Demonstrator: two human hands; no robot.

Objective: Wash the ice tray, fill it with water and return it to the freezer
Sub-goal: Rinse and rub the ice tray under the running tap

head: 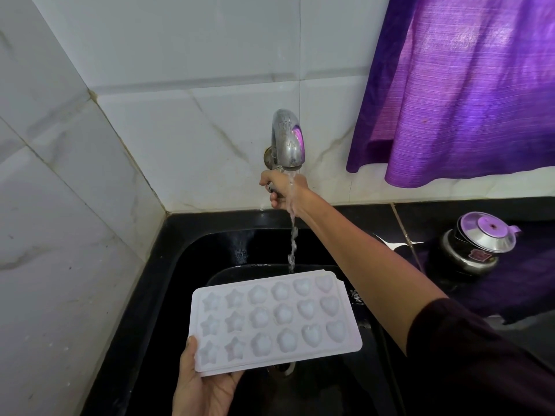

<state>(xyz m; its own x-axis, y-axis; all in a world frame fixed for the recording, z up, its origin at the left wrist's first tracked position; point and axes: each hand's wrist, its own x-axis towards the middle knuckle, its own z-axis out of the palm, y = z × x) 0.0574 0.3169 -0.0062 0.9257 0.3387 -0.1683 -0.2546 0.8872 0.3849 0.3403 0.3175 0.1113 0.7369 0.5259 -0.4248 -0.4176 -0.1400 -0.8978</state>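
Note:
A white ice tray (pixel 276 319) with star, flower and heart moulds hangs level over the black sink (pixel 186 265). My left hand (pixel 204 385) grips its near left corner from below, thumb on the rim. A steel tap (pixel 286 142) juts from the tiled wall, and a stream of water (pixel 292 244) runs from it and falls just behind the tray's far edge. My right hand (pixel 283 192) is stretched out under the spout, fingers closed around the tap handle, with the water running over its wrist.
White marble-look tiles cover the wall at the left and back. A purple curtain (pixel 462 85) hangs at the upper right. On the black counter to the right stands a steel lidded pot (pixel 477 241). The sink drain (pixel 285 369) lies under the tray.

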